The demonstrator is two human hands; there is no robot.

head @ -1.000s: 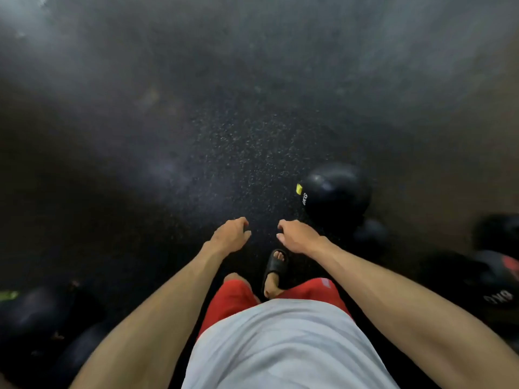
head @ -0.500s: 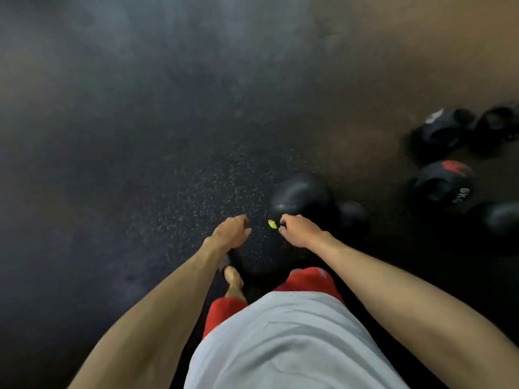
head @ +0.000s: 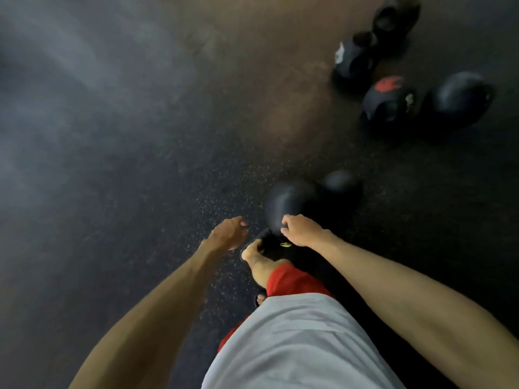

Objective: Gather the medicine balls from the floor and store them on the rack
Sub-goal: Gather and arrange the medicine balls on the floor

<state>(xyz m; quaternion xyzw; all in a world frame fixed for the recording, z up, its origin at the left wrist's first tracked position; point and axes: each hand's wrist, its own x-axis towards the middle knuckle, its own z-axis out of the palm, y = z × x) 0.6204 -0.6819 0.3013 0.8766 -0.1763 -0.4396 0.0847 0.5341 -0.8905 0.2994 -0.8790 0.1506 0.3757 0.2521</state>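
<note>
A black medicine ball [head: 289, 200] with a small yellow tag lies on the dark speckled floor just ahead of my front foot. A second black ball [head: 341, 183] touches it on the right. My right hand [head: 302, 230] is a loose fist and overlaps the near ball's edge in the view; it holds nothing I can make out. My left hand [head: 229, 233] hangs to the left of the ball, fingers loosely bent and empty. Further right lie a ball with a red mark [head: 387, 99], a plain black ball [head: 457, 99] and one with a white label [head: 354, 63]. No rack is in view.
Another dark ball [head: 396, 18] sits at the top right edge. My sandalled foot [head: 254, 254] is planted beside the near ball. Bare rubber floor [head: 126, 136] spreads across the left and middle of the view.
I have walked forward and turned left. The near ball now sits at my feet, and the group of balls on the right has shifted up toward the top right corner.
</note>
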